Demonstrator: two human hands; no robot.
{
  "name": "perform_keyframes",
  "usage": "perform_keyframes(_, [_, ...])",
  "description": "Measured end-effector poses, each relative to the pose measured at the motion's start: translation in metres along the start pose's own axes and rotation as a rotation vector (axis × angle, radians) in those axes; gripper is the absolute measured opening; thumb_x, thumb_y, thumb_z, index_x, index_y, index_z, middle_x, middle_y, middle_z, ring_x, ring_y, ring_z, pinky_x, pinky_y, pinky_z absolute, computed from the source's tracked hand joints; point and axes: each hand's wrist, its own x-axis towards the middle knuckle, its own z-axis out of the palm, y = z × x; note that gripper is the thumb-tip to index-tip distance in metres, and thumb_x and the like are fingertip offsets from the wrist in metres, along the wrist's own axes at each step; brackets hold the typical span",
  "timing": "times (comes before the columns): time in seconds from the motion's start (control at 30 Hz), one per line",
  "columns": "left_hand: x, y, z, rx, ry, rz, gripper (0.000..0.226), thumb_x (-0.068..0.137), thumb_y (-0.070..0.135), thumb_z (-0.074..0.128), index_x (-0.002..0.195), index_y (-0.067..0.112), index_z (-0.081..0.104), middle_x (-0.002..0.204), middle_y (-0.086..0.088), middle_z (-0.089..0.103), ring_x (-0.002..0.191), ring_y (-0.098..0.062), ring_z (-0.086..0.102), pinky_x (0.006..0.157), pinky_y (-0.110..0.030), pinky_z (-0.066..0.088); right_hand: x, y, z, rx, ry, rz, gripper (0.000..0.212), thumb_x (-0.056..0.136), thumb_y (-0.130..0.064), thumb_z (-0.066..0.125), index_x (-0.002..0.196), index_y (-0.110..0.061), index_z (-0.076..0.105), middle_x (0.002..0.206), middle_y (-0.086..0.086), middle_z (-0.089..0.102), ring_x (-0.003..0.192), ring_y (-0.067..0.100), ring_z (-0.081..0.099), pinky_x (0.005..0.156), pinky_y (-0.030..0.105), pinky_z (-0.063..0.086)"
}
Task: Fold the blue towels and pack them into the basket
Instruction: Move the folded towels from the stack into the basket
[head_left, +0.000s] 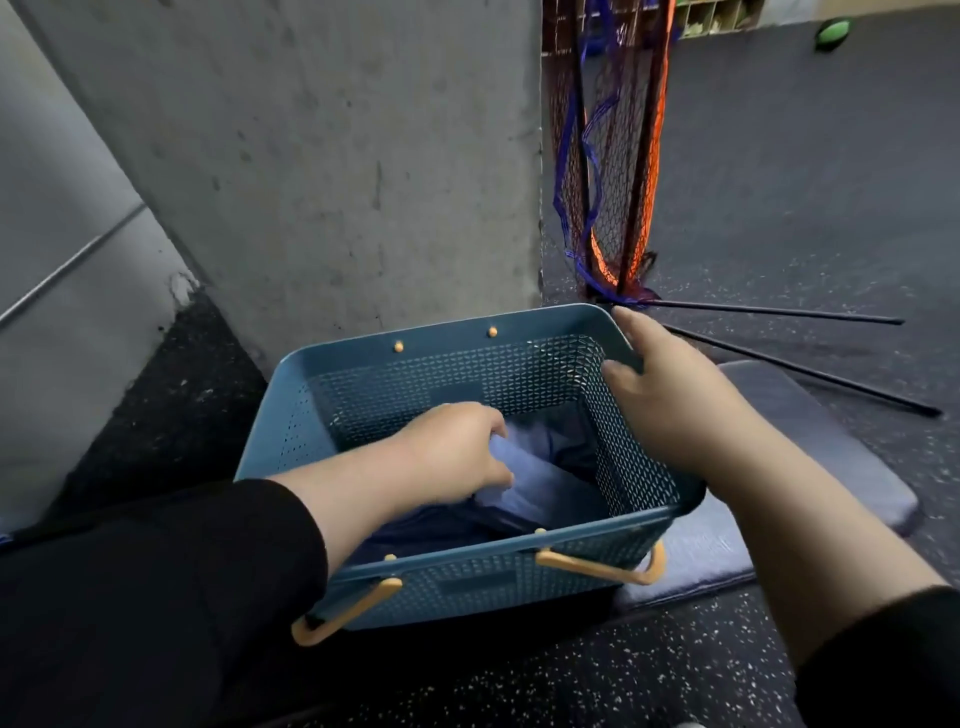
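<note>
**Packing stage: towels going into the basket**

We judge the folding largely done and the packing under way. Nearest us, the basket (467, 577) sits on a grey pad (810, 447) on the floor. Inside it, our left hand (457, 447) has its grip curled on a light blue towel (540, 483), pressing it down beside a darker towel (431, 530). Farther out, our right hand (660, 384) clasps the far right rim. We see no towels outside the basket; tidying seems all that remains.

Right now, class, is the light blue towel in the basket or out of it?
In: the light blue towel lies inside the basket, gripped by the left hand.
</note>
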Motion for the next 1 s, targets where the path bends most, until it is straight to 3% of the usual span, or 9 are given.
perform_keyframes(0.1, [0.005, 0.002, -0.003, -0.121, -0.006, 0.014, 0.022, 0.082, 0.030, 0.077, 0.101, 0.024, 0.070, 0.082, 0.009, 0.061, 0.071, -0.007, 0.056, 0.058, -0.025, 0.042, 0.004, 0.006, -0.001, 0.081, -0.042, 0.058, 0.034, 0.101, -0.019, 0.046, 0.133, -0.029, 0.055, 0.115, 0.003, 0.070, 0.089, 0.023, 0.064, 0.074, 0.034, 0.048])
perform_keyframes(0.2, [0.008, -0.001, -0.006, -0.318, -0.025, 0.018, 0.018, 0.083, 0.033, 0.079, 0.098, 0.026, 0.072, 0.075, 0.012, 0.059, 0.066, -0.004, 0.050, 0.054, -0.020, 0.035, 0.005, 0.004, -0.002, 0.127, -0.042, 0.079, 0.028, 0.103, -0.020, 0.043, 0.123, -0.028, 0.061, 0.099, 0.004, 0.071, 0.085, 0.028, 0.066, 0.078, 0.042, 0.052])
perform_keyframes(0.27, [0.009, -0.003, -0.003, -0.113, -0.025, 0.099, 0.022, 0.085, 0.037, 0.076, 0.100, 0.022, 0.070, 0.077, 0.011, 0.058, 0.069, -0.005, 0.052, 0.057, -0.021, 0.038, 0.005, 0.004, -0.001, 0.164, -0.040, 0.092, 0.028, 0.104, -0.019, 0.041, 0.119, -0.022, 0.064, 0.097, 0.009, 0.072, 0.085, 0.032, 0.067, 0.081, 0.049, 0.054])
perform_keyframes(0.37, [0.011, -0.006, 0.003, 0.285, -0.012, 0.216, 0.034, 0.085, 0.049, 0.071, 0.092, 0.016, 0.067, 0.086, -0.001, 0.062, 0.085, -0.025, 0.057, 0.075, -0.037, 0.050, 0.005, 0.004, -0.001, 0.194, -0.037, 0.113, 0.027, 0.104, -0.020, 0.041, 0.114, -0.023, 0.066, 0.099, 0.008, 0.073, 0.090, 0.033, 0.068, 0.084, 0.050, 0.054])
perform_keyframes(0.47, [0.016, -0.002, -0.002, 0.434, -0.044, 0.274, 0.044, 0.086, 0.056, 0.069, 0.085, 0.012, 0.064, 0.081, -0.004, 0.062, 0.083, -0.031, 0.058, 0.071, -0.038, 0.049, 0.005, 0.005, 0.000, 0.264, -0.036, 0.136, 0.026, 0.106, -0.022, 0.042, 0.109, -0.033, 0.066, 0.097, 0.002, 0.074, 0.094, 0.031, 0.069, 0.085, 0.046, 0.055])
perform_keyframes(0.6, [0.021, 0.009, -0.004, 0.526, -0.127, 0.328, 0.045, 0.087, 0.062, 0.064, 0.093, 0.017, 0.064, 0.088, -0.001, 0.066, 0.088, -0.028, 0.059, 0.069, -0.036, 0.050, 0.004, 0.006, 0.001, 0.312, -0.036, 0.150, 0.027, 0.106, -0.024, 0.043, 0.113, -0.037, 0.066, 0.097, -0.001, 0.075, 0.094, 0.029, 0.071, 0.088, 0.049, 0.056])
perform_keyframes(0.73, [0.024, 0.019, 0.004, 0.564, -0.240, 0.336, 0.040, 0.094, 0.052, 0.061, 0.106, 0.014, 0.067, 0.091, -0.002, 0.061, 0.087, -0.028, 0.059, 0.066, -0.033, 0.038, 0.005, 0.006, 0.001, 0.285, -0.038, 0.138, 0.028, 0.106, -0.024, 0.042, 0.118, -0.033, 0.066, 0.097, -0.001, 0.075, 0.092, 0.028, 0.071, 0.089, 0.051, 0.056])
perform_keyframes(0.87, [0.025, 0.015, -0.001, 0.441, -0.274, 0.352, 0.038, 0.099, 0.041, 0.058, 0.112, 0.007, 0.065, 0.105, -0.010, 0.069, 0.091, -0.032, 0.061, 0.069, -0.036, 0.043, 0.005, 0.006, 0.001, 0.265, -0.036, 0.132, 0.030, 0.106, -0.025, 0.042, 0.122, -0.032, 0.066, 0.098, -0.002, 0.075, 0.093, 0.028, 0.071, 0.089, 0.050, 0.056])
perform_keyframes(1.0, [0.024, 0.009, -0.006, 0.272, -0.212, 0.364, 0.034, 0.097, 0.042, 0.062, 0.109, 0.011, 0.065, 0.099, -0.007, 0.067, 0.091, -0.028, 0.061, 0.070, -0.034, 0.042, 0.006, 0.007, 0.001, 0.246, -0.032, 0.120, 0.029, 0.106, -0.025, 0.042, 0.122, -0.032, 0.065, 0.098, -0.005, 0.074, 0.092, 0.023, 0.070, 0.090, 0.047, 0.056])
